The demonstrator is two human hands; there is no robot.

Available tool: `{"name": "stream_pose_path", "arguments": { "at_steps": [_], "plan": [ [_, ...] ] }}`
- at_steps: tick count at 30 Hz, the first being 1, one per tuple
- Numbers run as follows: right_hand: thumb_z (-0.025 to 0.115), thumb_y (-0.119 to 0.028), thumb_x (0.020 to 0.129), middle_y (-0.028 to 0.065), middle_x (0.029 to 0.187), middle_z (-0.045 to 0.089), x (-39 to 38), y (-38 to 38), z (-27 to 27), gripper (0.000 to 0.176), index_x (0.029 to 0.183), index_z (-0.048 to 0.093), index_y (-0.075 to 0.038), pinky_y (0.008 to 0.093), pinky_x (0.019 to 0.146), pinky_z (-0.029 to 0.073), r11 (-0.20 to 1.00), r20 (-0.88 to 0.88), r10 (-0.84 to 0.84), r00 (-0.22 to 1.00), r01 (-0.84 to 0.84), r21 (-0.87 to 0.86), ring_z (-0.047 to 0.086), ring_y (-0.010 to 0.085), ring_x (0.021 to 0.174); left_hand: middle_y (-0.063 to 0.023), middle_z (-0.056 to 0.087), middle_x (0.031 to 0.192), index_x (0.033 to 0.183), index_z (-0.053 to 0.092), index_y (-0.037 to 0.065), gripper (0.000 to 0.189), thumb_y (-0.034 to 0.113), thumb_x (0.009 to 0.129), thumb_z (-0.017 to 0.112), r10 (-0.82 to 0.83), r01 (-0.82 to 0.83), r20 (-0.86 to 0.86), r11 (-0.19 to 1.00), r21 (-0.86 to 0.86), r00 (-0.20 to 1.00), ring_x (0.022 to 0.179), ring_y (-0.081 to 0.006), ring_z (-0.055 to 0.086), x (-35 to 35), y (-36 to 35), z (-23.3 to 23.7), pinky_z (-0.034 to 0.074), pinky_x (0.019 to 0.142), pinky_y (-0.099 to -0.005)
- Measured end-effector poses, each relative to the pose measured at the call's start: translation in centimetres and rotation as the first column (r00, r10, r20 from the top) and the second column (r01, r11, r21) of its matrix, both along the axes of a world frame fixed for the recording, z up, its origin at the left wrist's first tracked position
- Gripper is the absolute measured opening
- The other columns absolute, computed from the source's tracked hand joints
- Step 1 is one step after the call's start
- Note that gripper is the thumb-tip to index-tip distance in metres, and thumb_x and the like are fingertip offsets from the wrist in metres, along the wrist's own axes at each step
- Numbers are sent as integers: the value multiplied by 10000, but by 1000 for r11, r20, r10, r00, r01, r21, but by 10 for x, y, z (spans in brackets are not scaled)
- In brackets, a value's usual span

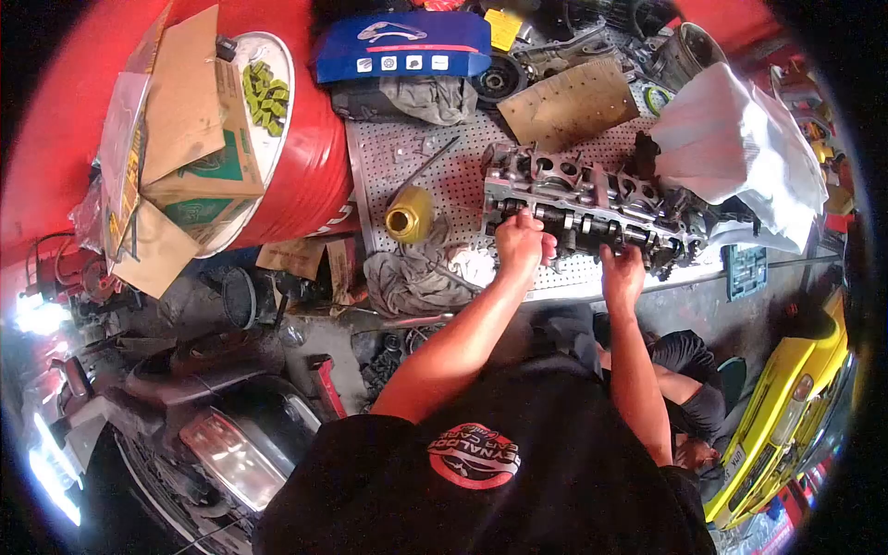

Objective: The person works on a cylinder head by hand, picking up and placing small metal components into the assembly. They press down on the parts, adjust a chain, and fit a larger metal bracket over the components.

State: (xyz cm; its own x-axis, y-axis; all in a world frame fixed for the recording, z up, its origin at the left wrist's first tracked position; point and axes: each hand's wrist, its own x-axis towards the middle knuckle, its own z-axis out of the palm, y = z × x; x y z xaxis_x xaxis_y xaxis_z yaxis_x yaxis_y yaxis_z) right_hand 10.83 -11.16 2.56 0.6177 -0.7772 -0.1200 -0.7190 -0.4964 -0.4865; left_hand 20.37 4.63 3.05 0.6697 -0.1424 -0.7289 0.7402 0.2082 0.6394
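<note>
Left hand (523, 242) and right hand (622, 274) grip the cylinder head (592, 190)

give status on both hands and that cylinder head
Left hand curled on cylinder head, near edge. Right hand on it too, grip unclear. Gold can and rags lie left, apart.

Dull cast-metal cylinder head (592, 199); perforated metal table (435, 176).
</note>
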Motion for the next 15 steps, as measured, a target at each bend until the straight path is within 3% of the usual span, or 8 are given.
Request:
{"name": "stream_pose_path", "arguments": {
  "at_steps": [2, 3, 5, 6, 9, 10, 13, 15],
  "plan": [
    [608, -355, 838, 161, 720, 625, -6, 2, 9, 333, 820, 622, -22, 402, 649, 459, 997, -14, 48, 999, -47, 65, 609, 324, 695, -133, 588, 582, 855, 491, -9, 474, 447, 953, 407, -13, 13, -17, 1000, -21, 1000, 384, -169, 516, 0, 0, -6, 399, 319, -280],
    [584, -266, 856, 238, 734, 596, -7, 1, 10, 296, 779, 585, 20, 460, 668, 453, 996, 15, 69, 998, -69, 63, 584, 426, 732, -121, 586, 585, 858, 483, -2, 426, 418, 926, 497, -2, 2, 0, 1000, -25, 1000, 387, -158, 518, -1, 2, -10, 398, 318, -273],
    [580, -300, 863, 174, 698, 616, -12, -9, -10, 315, 770, 608, 0, 383, 632, 453, 988, 12, 145, 989, -145, -48, 607, 309, 662, -96, 579, 584, 845, 478, 14, 352, 343, 890, 594, -60, 47, 71, 985, 167, 996, 392, -144, 520, -2, -4, 1, 399, 319, -264],
    [594, -276, 853, 168, 690, 619, -9, -11, -7, 294, 756, 603, 2, 376, 616, 448, 993, 31, 121, 992, -121, -6, 600, 289, 635, -71, 567, 578, 834, 470, 31, 293, 263, 862, 647, -20, 1, 135, 991, 137, 991, 399, -129, 516, -6, -6, -8, 396, 323, -257],
    [644, -219, 813, 148, 680, 626, -5, -9, 7, 241, 750, 584, 6, 363, 597, 450, 994, 55, 95, 994, -98, 50, 597, 249, 613, -60, 560, 571, 811, 480, 39, 234, 218, 885, 611, -20, -22, 215, 981, 191, 976, 400, -115, 504, -7, -8, -14, 381, 323, -257],
    [659, -206, 799, 140, 668, 623, -7, -13, -3, 231, 761, 578, 6, 358, 597, 453, 994, 118, 103, 988, -108, 35, 596, 247, 610, -82, 568, 567, 803, 491, 25, 277, 268, 926, 541, -65, 19, 236, 981, 192, 969, 387, -134, 508, -7, -8, -12, 378, 318, -262],
    [652, -223, 788, 210, 779, 624, 2, -13, 12, 240, 806, 591, 9, 430, 696, 480, 992, -26, 76, 997, -73, 105, 609, 390, 763, -114, 578, 567, 806, 497, 4, 392, 360, 962, 441, -48, 48, 1, 996, 70, 999, 376, -158, 514, -5, -9, 5, 387, 318, -269],
    [641, -244, 801, 201, 744, 614, -1, -16, 7, 269, 793, 583, 18, 422, 669, 471, 990, -5, 96, 995, -95, 102, 602, 363, 721, -138, 584, 572, 808, 494, -10, 501, 452, 960, 378, -46, 47, -11, 997, 62, 999, 368, -176, 516, -6, -7, 4, 399, 319, -275]
  ]
}}
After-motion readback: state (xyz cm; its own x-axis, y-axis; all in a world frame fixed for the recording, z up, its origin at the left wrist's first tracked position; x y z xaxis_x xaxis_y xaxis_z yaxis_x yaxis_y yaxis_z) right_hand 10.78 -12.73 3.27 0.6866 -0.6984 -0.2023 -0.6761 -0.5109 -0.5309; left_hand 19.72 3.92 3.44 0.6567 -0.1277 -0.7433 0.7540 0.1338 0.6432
